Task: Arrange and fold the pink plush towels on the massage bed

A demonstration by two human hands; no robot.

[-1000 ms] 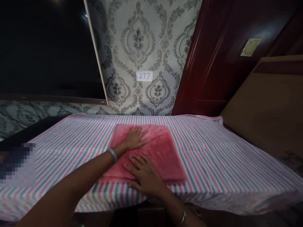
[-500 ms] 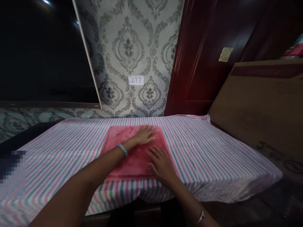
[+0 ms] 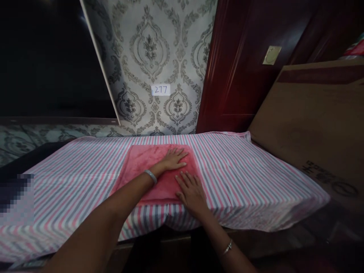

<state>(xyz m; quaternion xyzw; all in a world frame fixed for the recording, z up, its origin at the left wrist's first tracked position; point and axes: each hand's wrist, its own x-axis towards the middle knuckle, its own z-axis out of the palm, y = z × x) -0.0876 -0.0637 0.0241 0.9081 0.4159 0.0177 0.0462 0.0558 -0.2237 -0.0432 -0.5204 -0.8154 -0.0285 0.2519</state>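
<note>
A folded pink towel [image 3: 142,167] lies flat in the middle of a table covered with a pink, grey and white striped cloth [image 3: 241,178]. My left hand [image 3: 173,159] rests palm down on the towel's far right part, fingers spread. My right hand [image 3: 192,191] lies flat on the towel's near right corner, fingers stretched out and pointing away from me. Each wrist wears a bangle. Neither hand holds anything.
A patterned grey wall with a paper label reading 277 [image 3: 160,90] stands behind the table. A dark red door [image 3: 244,68] is at the back right, and a large brown cardboard sheet [image 3: 318,113] leans at the right. A dark screen [image 3: 48,57] fills the upper left.
Both hands have slid to the right across the towel, from its middle and near edge to its right side. The camera has also shifted.
</note>
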